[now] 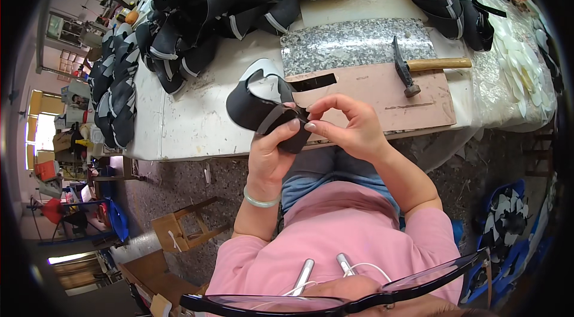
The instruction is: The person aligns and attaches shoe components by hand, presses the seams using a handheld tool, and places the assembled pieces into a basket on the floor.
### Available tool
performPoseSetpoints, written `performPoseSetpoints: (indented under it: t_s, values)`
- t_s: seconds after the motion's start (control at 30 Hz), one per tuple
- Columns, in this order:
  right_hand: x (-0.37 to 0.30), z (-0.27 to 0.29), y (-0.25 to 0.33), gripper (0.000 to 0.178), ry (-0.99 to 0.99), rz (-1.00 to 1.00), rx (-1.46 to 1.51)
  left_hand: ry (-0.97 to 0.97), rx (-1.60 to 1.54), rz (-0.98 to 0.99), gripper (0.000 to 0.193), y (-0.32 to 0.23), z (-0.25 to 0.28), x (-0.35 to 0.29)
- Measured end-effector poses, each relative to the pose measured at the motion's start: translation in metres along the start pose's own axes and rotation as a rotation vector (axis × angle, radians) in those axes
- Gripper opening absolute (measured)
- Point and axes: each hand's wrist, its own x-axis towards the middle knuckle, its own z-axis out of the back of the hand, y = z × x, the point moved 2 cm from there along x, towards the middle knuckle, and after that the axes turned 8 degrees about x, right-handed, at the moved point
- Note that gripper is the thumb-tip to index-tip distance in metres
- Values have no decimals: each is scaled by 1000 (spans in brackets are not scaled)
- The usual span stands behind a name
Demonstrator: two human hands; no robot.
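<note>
- Head view: the black shoe upper (248, 105) is in the left hand (269, 155), and it extends forward and outward from that hand, above the near edge of the table (173, 138).
- The left hand is closed around its lower side, the thumb pressed on the black surface; the other fingers are mostly hidden behind it.
- The right hand (353, 129) comes from the right side. Its thumb and forefinger are almost together at the upper's right edge; whether they grip this edge or some small piece, I cannot tell.
- The long axis of the upper runs slantwise, from the rounded part ahead of the left hand, down to the narrow end between both hands. The right fingertips are nearer to this end, and the left hand is nearer to the middle.
- Just beyond the right hand lies a pinkish board (359, 90), and farther to its right a hammer (409, 72).
</note>
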Motion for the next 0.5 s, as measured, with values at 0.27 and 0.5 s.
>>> performPoseSetpoints:
  t_s: [0.27, 0.5]
  values:
    - [-5, -18, 21, 12, -84, 259, -391, -195, 454, -494, 22, 5, -14, 1]
    - [-3, -19, 9, 10, -193, 366, -433, -252, 584, -626, 22, 13, -13, 2]
